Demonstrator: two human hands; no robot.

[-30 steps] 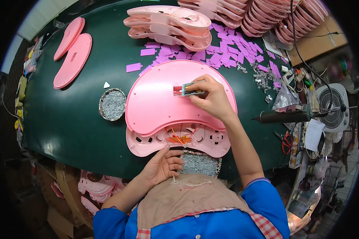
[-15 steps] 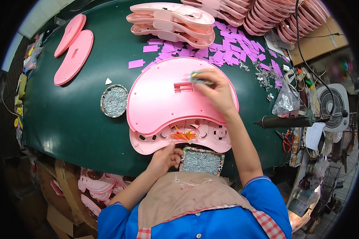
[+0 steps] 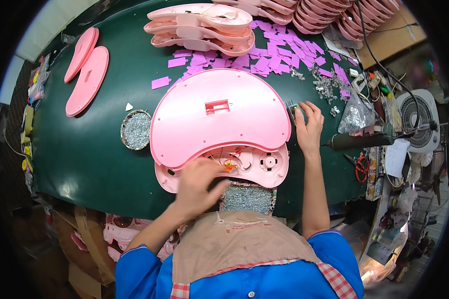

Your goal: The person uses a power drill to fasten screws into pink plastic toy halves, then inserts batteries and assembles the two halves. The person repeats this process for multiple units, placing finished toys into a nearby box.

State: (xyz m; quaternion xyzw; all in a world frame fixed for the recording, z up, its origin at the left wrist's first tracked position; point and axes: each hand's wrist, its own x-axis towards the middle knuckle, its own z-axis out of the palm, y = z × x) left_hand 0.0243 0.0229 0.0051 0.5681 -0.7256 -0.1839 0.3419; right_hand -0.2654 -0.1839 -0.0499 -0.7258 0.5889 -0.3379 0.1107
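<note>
A pink curved plastic cover [image 3: 222, 124] lies over a matching pink shell [image 3: 277, 174], whose lower part with round fittings sticks out at the near side. In that gap sit orange and yellow wires [image 3: 230, 166]. My left hand [image 3: 194, 187] is over the shell's near edge, blurred, its thumb apart from the fingers; the fingertips reach the wires. My right hand [image 3: 309, 127] is at the cover's right edge with bent fingers on a small dark-green piece [image 3: 291, 109], too small to make out. The cover has a rectangular slot in its middle.
Stacked pink shells [image 3: 199, 30] stand at the back, beside scattered purple cards [image 3: 274, 55]. A round tin of screws [image 3: 136, 129] sits left; a rectangular tray of screws [image 3: 247, 199] is near my apron. Right are a dark cylindrical tool [image 3: 359, 141], red-handled scissors [image 3: 361, 168] and a fan [image 3: 418, 122].
My right hand has moved from above the slot to the table right of the cover, carrying the small piece. My left hand has moved up over the shell toward the wires.
</note>
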